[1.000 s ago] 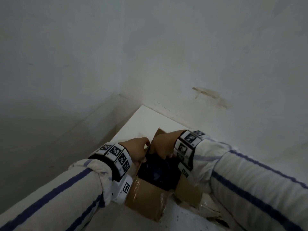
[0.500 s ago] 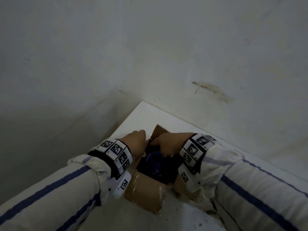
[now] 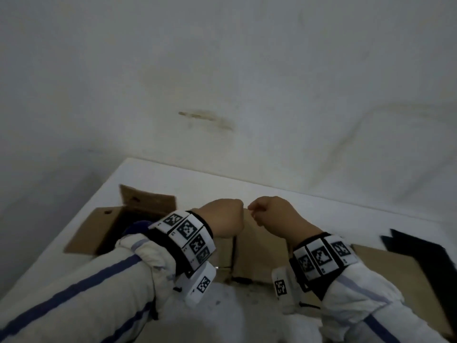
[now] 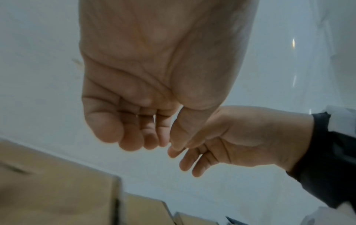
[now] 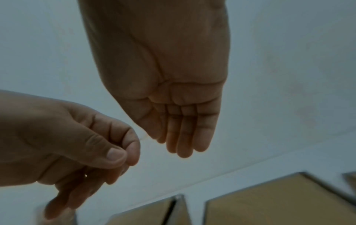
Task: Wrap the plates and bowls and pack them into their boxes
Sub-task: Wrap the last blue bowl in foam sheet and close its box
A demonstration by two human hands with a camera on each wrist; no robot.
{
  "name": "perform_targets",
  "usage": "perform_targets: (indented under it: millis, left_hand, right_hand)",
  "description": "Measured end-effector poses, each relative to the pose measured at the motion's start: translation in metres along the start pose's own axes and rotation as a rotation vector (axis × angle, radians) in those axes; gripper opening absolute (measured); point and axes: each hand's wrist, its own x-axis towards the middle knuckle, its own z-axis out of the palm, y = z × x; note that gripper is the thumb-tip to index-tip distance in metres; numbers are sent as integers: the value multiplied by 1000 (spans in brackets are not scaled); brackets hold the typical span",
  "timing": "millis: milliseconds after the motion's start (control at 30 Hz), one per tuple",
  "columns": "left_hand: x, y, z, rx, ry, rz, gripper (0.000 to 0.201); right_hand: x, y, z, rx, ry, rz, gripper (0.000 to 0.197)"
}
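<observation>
At the left of the head view, an open cardboard box (image 3: pixel 106 226) sits on the white table (image 3: pixel 173 179) with its flaps raised; a dark blue item (image 3: pixel 137 227), likely a wrapped dish, shows inside it, partly hidden by the left sleeve. Half a second ago both hands were down in this box. Now they are out of it and raised at frame centre. The left hand (image 3: pixel 222 222) hangs loosely curled, holding nothing. The right hand (image 3: pixel 274 216), just beside it, is likewise relaxed and empty. Further right lies flattened cardboard (image 3: pixel 385 266). Judgement: one item is packed; the next awaits collection.
</observation>
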Motion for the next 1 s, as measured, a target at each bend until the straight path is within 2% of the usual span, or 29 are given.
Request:
perform_targets:
  millis: [300, 433, 533, 600, 767, 1000]
  left_hand:
    - [96, 207, 93, -119, -20, 108, 26]
    - [121, 262, 129, -75, -49, 148, 32]
    - [135, 282, 151, -4, -82, 167, 34]
    - [141, 289, 161, 34, -86, 171, 34]
    - [148, 291, 176, 67, -60, 143, 28]
    - [157, 294, 179, 80, -16, 113, 23]
  right_hand:
    - [-59, 214, -68, 182, 315, 269, 28]
    - [-83, 302, -93, 187, 430, 425, 26]
    - [-95, 363, -102, 138, 468, 549, 27]
    - [-100, 397, -100, 94, 435, 637, 30]
    - [-98, 445, -73, -67, 115, 729, 31]
    - [-86, 460, -69, -246, 76, 675, 28]
